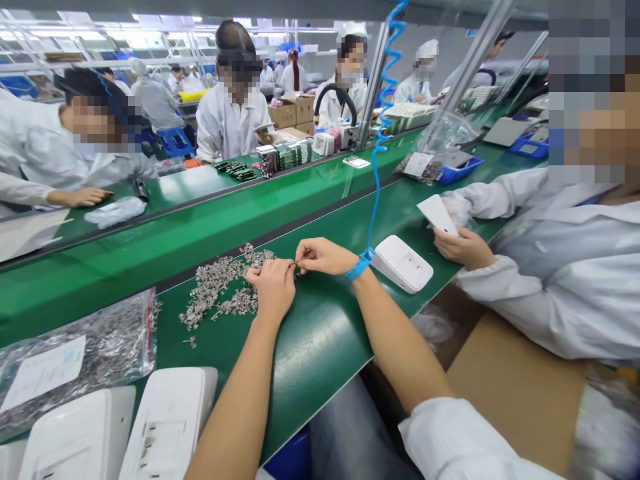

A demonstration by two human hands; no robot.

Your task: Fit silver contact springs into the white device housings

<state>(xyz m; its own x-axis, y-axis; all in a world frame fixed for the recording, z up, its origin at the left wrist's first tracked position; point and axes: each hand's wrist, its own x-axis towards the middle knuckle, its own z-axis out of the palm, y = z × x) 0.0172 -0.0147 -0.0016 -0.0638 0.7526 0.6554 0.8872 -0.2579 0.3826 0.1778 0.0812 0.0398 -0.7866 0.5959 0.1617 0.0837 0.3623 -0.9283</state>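
White housings neighbour an unreadable bag label; left grip and right grip pinch a tiny piece.

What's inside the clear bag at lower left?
The clear bag holds many small silvery metal parts. A white label covers some of the contents, so what lies behind it can't be seen; the picture's edge cuts off the bag's left end.

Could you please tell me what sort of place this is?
Probably an electronics assembly factory: what look like circuit boards stand in rows, small metal parts lie heaped, and a corded wrist strap is worn.
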